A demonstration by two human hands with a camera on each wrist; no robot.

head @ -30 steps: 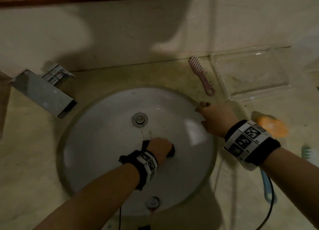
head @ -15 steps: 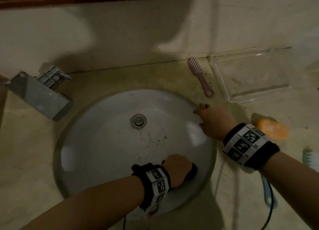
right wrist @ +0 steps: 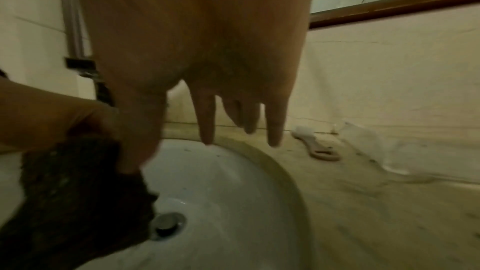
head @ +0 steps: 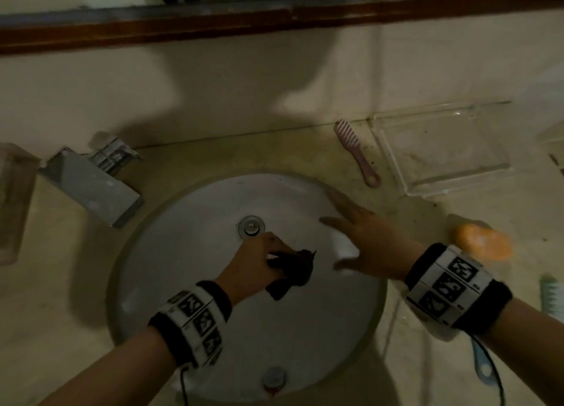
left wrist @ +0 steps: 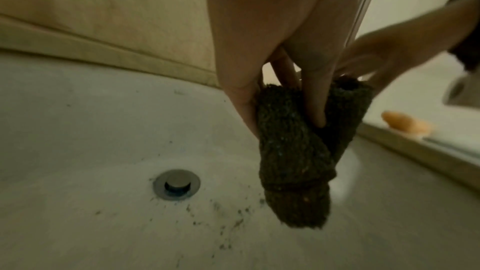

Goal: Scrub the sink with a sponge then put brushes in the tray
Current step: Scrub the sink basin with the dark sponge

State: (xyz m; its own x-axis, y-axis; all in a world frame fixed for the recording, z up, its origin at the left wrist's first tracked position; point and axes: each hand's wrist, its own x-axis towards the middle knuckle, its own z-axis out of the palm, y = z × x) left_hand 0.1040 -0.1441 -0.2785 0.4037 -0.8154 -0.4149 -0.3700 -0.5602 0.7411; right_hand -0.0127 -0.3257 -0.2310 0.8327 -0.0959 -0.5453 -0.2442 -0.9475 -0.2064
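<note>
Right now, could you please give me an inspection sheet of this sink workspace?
Surface: beige counter, stained; white sink has dark specks near the drain.
Job's things: dark sponge lifted above the basin; clear tray holds no brushes; pink brush beside the tray; green-bristled brush at the right edge.
Clutter: orange soap on the counter.
Grippers: left hand pinches the sponge; right hand open over the basin.
Cables: black wrist cable.
Surroundings: faucet, mirror frame.
</note>
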